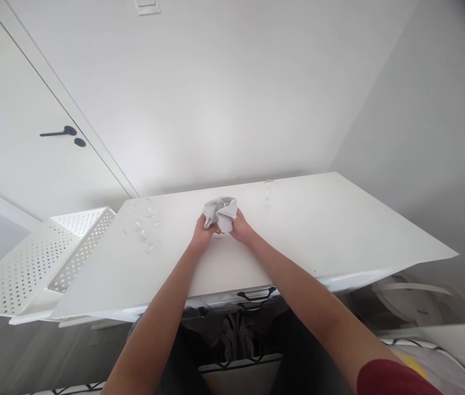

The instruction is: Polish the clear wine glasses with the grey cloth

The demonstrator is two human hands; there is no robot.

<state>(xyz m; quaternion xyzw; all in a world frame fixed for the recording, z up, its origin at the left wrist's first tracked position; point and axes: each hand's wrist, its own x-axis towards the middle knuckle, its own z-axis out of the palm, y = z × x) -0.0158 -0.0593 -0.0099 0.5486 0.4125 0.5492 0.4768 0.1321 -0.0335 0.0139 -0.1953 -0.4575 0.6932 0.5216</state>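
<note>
Both my hands meet above the middle of the white table. My left hand and my right hand are closed around a grey cloth that is bunched over a clear wine glass, of which only a bit of rim and base shows. To the left on the table stand two clear wine glasses, one behind the other. Another clear wine glass stands at the back, right of my hands.
A white perforated cart stands against the table's left edge. Behind it is a white door with a black handle. A fan lies on the floor at lower right. Walls close the back and right sides.
</note>
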